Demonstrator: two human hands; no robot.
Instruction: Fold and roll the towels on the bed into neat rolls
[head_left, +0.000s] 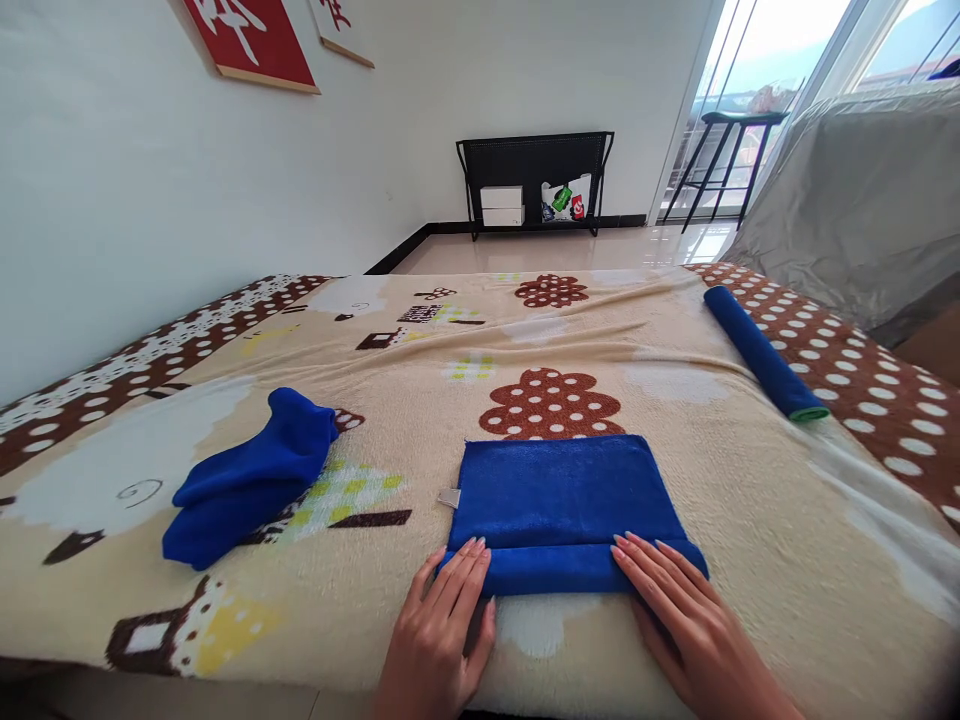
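Note:
A blue towel lies on the patterned blanket in front of me, its near edge rolled or folded into a thick band and a small pale tag at its left side. My left hand rests on the left end of that band, fingers stretched flat over it and thumb on the near side. On the right end lies my right hand, fingers also extended and its thumb mostly hidden. Off to the left sits a crumpled blue cloth. A rolled blue towel with a green end lies at the far right.
The cream blanket has brown dotted borders and some wrinkles toward the back. Beyond it, a black rack holding white boxes stands by the wall. A stool is near the window, and a grey sheet drapes something at right.

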